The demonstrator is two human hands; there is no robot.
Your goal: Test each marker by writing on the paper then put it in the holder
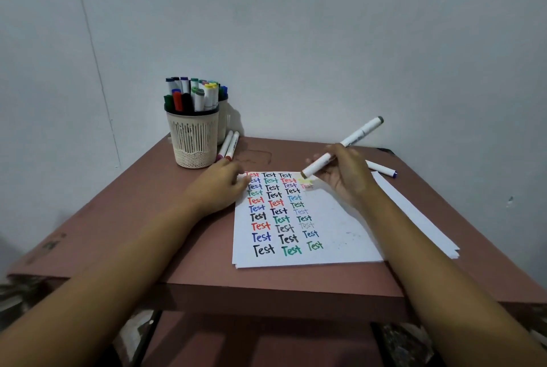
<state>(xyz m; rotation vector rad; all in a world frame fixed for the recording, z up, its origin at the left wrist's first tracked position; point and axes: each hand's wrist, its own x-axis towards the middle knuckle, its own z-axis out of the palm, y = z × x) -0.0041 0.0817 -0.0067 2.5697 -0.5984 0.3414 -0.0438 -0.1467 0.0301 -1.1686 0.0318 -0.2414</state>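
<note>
Head view, and the marker (344, 144) is in play: a white barrel with a dark grey cap on its far end, slanting up and to the right. Its tan nib points down and left at the far right part of the paper (334, 230), right by a pale yellow word. Whether the nib is touching the sheet, I cannot tell. The right hand (344, 178) has it firmly, fingers and thumb curled round the lower barrel, palm tipped towards the sheet.

The paper lies in the middle of the table (207, 278), covered in three columns of "Test" in red, black, green and blue, with a few fainter words further right. The left hand (222, 186) lies knuckles up on the far left corner of the sheet, covering the first letters there, with nothing in its grasp.

At the far left stands the holder (194, 141), a cream slatted cup packed with capped markers: green, red, black, yellow, purple. A second cup (222, 121) sits just behind it, mostly hidden.

Two markers (228, 144) lie side by side against the holder's right flank. A loose marker (381, 168) with a blue cap rests far right, partly behind the right hand. Spare sheets (414, 212) poke out from under the paper on the right. A plain pale wall (296, 41) closes off the back.
</note>
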